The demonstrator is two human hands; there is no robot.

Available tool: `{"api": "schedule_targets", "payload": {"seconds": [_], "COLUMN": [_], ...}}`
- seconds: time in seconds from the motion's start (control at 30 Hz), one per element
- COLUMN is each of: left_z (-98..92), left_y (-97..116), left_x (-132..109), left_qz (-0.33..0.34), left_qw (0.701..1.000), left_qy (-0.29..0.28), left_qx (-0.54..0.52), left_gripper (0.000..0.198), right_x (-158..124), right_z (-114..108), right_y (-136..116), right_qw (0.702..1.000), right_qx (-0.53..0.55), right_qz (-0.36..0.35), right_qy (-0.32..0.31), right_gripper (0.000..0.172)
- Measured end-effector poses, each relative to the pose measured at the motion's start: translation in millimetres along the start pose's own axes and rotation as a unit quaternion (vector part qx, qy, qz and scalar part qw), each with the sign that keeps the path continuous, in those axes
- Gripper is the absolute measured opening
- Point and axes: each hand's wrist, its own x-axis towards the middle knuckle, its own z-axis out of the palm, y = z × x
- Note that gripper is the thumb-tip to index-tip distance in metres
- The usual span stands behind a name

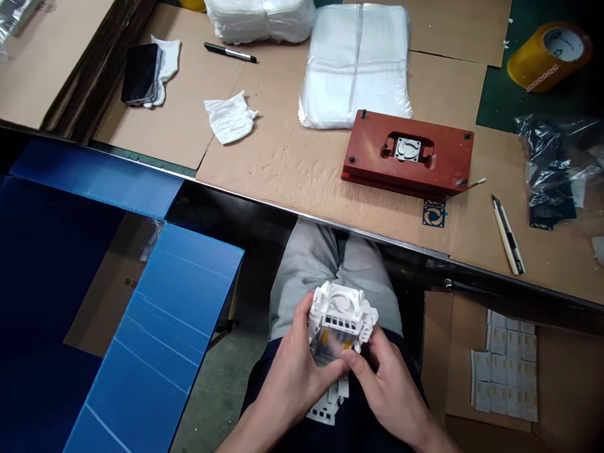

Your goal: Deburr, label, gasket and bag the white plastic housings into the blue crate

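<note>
Over my lap, both hands hold a white plastic fan-like housing with a round swirl on its top face and yellow tabs on its side. My left hand wraps its left side, thumb across the front. My right hand grips its lower right edge with thumb and fingers. More white plastic parts lie on my lap beneath the hands. On the table ahead sits a red-brown fixture block with one white part seated in its recess.
A stack of clear plastic bags lies behind the fixture. A utility knife, pen, phone, rags and tape roll lie on the cardboard-covered table. A blue bin stands left; a carton of white parts right.
</note>
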Motion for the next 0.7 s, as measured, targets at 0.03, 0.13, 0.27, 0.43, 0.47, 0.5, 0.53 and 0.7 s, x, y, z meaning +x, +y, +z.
{"api": "schedule_targets", "payload": {"seconds": [0.03,0.13,0.27,0.43,0.47,0.5,0.53,0.7], "left_z": [0.8,4.0,6.3,4.4,3.5,2.5,1.3,-8.2], "left_y": [0.3,-3.0,-9.4,-5.1,-2.8,-0.4,1.8,6.1], "left_x": [-1.5,-5.2,-9.2,-5.1,-2.2,1.3,5.0,21.3], "left_qz": [0.000,0.006,0.027,0.002,-0.008,-0.020,-0.033,-0.083], "left_qw": [1.000,1.000,0.999,0.999,0.998,0.997,0.996,0.975], "left_qy": [-0.004,0.002,0.016,0.028,0.038,0.046,0.052,0.042], "left_qx": [-0.003,-0.016,-0.025,-0.036,-0.045,-0.056,-0.071,-0.202], "left_gripper": [0.086,0.082,0.079,0.077,0.075,0.073,0.071,0.094], "right_x": [-2.0,-8.2,-14.7,-9.5,-5.9,-1.3,4.3,48.6], "right_z": [0.5,3.6,10.5,16.7,15.4,12.2,6.4,-71.2], "right_y": [-0.3,1.0,6.3,6.1,3.1,-1.1,-6.6,-41.3], "right_qw": [1.000,0.997,0.993,0.995,0.996,0.997,0.998,0.981], "right_qx": [-0.015,-0.065,-0.087,-0.072,-0.067,-0.063,-0.063,-0.135], "right_qz": [-0.002,-0.006,-0.031,-0.036,-0.030,-0.024,-0.023,-0.115], "right_qy": [0.001,0.027,0.073,0.065,0.050,0.025,-0.007,0.079], "right_gripper": [0.050,0.050,0.042,0.042,0.045,0.048,0.053,0.036]}}
